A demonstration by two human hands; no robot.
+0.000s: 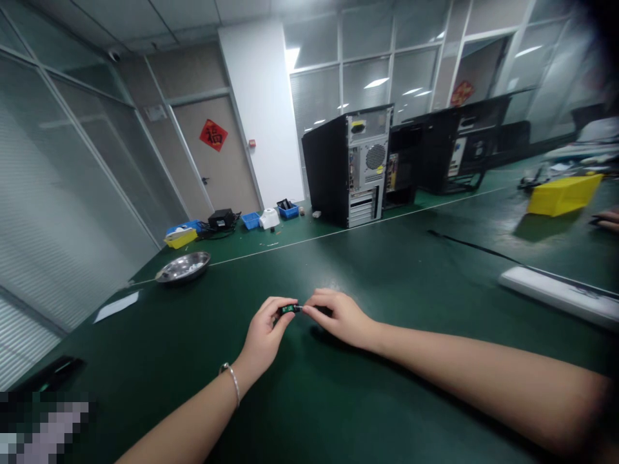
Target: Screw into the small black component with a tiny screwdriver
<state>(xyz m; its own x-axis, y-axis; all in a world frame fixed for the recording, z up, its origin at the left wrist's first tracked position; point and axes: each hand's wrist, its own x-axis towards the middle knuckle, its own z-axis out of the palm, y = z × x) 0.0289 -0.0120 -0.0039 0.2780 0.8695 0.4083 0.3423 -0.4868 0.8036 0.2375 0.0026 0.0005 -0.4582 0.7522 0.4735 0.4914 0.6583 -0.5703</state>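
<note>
My left hand (pixel 265 328) pinches a small black piece with bright green on its face (pixel 289 309) between thumb and fingers, just above the green table (pixel 377 399). From its right end a thin, pale, metallic-looking tip juts out. That tip meets the fingertips of my right hand (pixel 341 316), whose thumb and forefinger are pressed together at it. The piece is too small for me to tell its exact kind. My left wrist wears a silver bracelet (pixel 233 381).
A metal bowl (pixel 184 267) with small bits stands at the left, near a white sheet (pixel 116 307). Computer cases (pixel 348 167) and small blue trays (pixel 251 221) line the back. At the right are a white power strip (pixel 561 293), a yellow bin (pixel 565 195) and another person's hand (pixel 609 220).
</note>
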